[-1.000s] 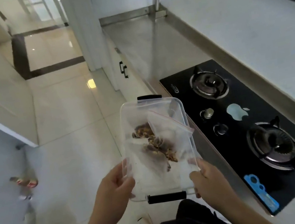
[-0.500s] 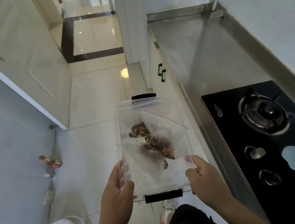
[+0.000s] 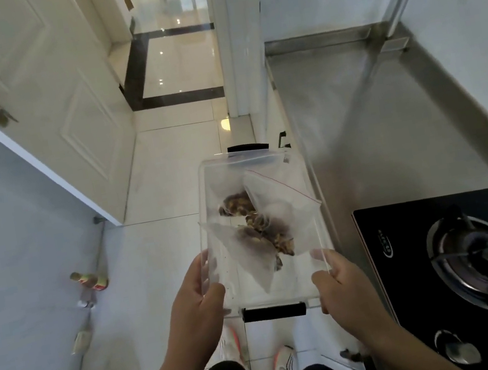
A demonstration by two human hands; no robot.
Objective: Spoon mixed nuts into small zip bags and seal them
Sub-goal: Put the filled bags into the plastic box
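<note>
From the head camera, a clear plastic container (image 3: 262,223) is held in the air over the tiled floor (image 3: 169,171), just left of the steel counter (image 3: 372,131). Its long axis runs away from the person, one black handle (image 3: 273,312) at the near end and the other black handle (image 3: 247,147) at the far end. The left hand (image 3: 197,309) grips the near left corner, thumb curled over the rim and fingers under the wall, seen blurred through the plastic. The right hand (image 3: 344,290) grips the near right corner the same way; its fingers are mostly hidden beneath the base.

Inside lie small zip bags (image 3: 282,207) holding mixed nuts (image 3: 239,203). The bags overlap, so their number is hard to tell, perhaps three. One red zip strip runs diagonally, from far left to near right. Whether each bag is sealed cannot be made out.

The gas hob (image 3: 462,261) is cut off by the right and bottom edges. It carries a small oval logo (image 3: 387,242) whose lettering is too blurred to read. Two bottles (image 3: 89,280) lie by the left wall, their red labels unreadable. Shoes (image 3: 282,362) show below the container.
</note>
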